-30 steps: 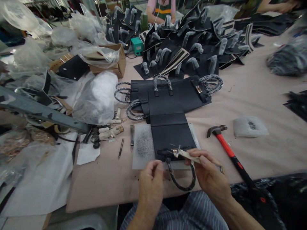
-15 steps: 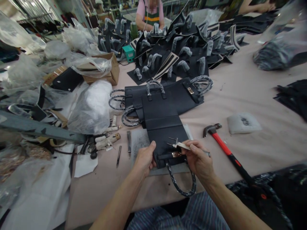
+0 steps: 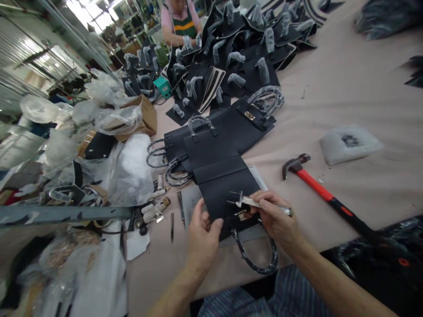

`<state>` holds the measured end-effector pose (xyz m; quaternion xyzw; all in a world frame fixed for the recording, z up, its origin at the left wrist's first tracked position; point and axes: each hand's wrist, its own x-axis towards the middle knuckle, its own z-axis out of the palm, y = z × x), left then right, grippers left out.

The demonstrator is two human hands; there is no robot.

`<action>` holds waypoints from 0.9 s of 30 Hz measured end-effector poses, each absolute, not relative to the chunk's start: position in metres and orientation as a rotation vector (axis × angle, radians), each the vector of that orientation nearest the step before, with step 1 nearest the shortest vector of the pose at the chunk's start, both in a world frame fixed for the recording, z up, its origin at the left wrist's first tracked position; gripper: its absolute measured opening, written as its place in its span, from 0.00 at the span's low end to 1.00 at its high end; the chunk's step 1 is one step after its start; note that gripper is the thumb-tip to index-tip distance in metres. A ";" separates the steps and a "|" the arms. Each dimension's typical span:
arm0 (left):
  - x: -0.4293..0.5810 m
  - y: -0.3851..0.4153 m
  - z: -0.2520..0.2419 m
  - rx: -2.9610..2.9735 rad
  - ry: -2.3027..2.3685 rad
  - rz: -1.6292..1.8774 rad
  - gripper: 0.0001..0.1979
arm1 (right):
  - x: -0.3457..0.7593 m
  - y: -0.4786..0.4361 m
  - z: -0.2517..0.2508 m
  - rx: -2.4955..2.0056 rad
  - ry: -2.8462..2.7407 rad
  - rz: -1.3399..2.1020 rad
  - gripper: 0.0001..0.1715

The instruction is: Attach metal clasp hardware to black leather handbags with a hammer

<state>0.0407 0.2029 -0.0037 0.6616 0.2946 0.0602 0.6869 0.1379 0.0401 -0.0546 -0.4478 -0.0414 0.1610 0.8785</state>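
Observation:
A flat black leather bag panel [image 3: 222,189] lies in front of me, its wrapped handle [image 3: 257,259] hanging over the table's near edge. My left hand [image 3: 203,235] pinches the panel's near left edge, thumb on top. My right hand [image 3: 276,218] is closed on a taped metal pronged tool [image 3: 246,201], whose prongs point left just above the panel, next to a small gold clasp [image 3: 244,215].
A red-handled hammer [image 3: 317,187] lies to the right, a white pad [image 3: 350,143] beyond it. Awls and small tools [image 3: 172,213] lie left of the panel beside plastic bags [image 3: 130,171]. More black bag panels [image 3: 231,66] are piled at the back, where another person [image 3: 180,22] works.
The camera has tilted left and up. My left hand slid from the panel's left edge down to its near corner. The right hand keeps the pronged tool over the clasp.

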 end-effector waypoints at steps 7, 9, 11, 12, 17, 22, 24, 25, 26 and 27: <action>0.015 0.189 -0.025 1.559 0.557 0.097 0.45 | 0.142 0.029 -0.057 -0.916 -0.125 0.437 0.09; 0.013 0.194 -0.029 1.538 0.550 0.043 0.46 | 0.142 0.025 -0.061 -0.997 -0.158 0.482 0.11; 0.013 0.198 -0.031 1.522 0.559 0.039 0.47 | 0.143 0.022 -0.063 -1.117 -0.211 0.530 0.13; 0.013 0.199 -0.030 1.514 0.567 0.040 0.48 | 0.143 0.022 -0.063 -1.183 -0.247 0.553 0.13; 0.018 0.200 -0.024 1.423 0.578 0.034 0.49 | 0.143 0.024 -0.048 -1.461 -0.416 0.539 0.12; 0.019 0.200 -0.017 1.365 0.569 0.031 0.48 | 0.143 0.027 -0.034 -1.502 -0.501 0.483 0.09; 0.018 0.201 -0.014 1.380 0.550 0.017 0.47 | 0.142 0.028 -0.033 -1.503 -0.505 0.471 0.09; 0.018 0.202 -0.013 1.397 0.544 0.010 0.47 | 0.141 0.029 -0.034 -1.505 -0.507 0.467 0.09; 0.017 0.202 -0.012 1.416 0.542 0.004 0.46 | 0.141 0.029 -0.035 -1.505 -0.511 0.466 0.09; 0.017 0.203 -0.010 1.434 0.544 0.000 0.46 | 0.140 0.029 -0.037 -1.505 -0.517 0.465 0.09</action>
